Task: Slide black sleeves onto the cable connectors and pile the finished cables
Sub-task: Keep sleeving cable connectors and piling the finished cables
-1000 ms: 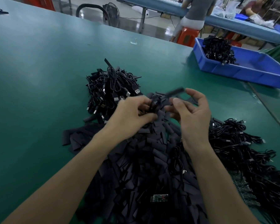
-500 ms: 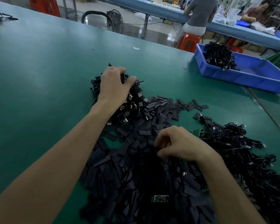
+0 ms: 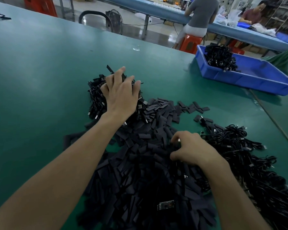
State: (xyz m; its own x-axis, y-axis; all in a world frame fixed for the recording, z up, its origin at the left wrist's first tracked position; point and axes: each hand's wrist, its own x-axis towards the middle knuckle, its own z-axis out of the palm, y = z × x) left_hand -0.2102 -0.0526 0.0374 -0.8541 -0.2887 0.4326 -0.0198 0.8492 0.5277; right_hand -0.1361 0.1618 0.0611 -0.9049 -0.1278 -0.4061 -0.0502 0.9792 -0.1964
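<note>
Black flat sleeves (image 3: 148, 171) heap centrally; left hand (image 3: 121, 97), fingers splayed, rests on the eleven-o'clock cable pile (image 3: 96, 98); right hand (image 3: 192, 151) curls among sleeves, hold unclear.

The table surface (image 3: 40, 80) is a uniform teal green with no pattern. The sleeves (image 3: 140, 180) heaped at its centre are matte black throughout. The cable pile (image 3: 96, 97) behind them is black, with silver metal connector tips. The loose cables (image 3: 239, 146) on the right are black, also with small silver tips. A small circuit board (image 3: 165, 205) on the sleeves is black with pale markings. The tray (image 3: 256, 80) is solid blue and its cable bundle (image 3: 219, 57) is black. The stool (image 3: 191, 42) is orange-red. The far bench (image 3: 156, 9) is light blue. The seated person (image 3: 203, 12) wears a grey top and white bottoms.
</note>
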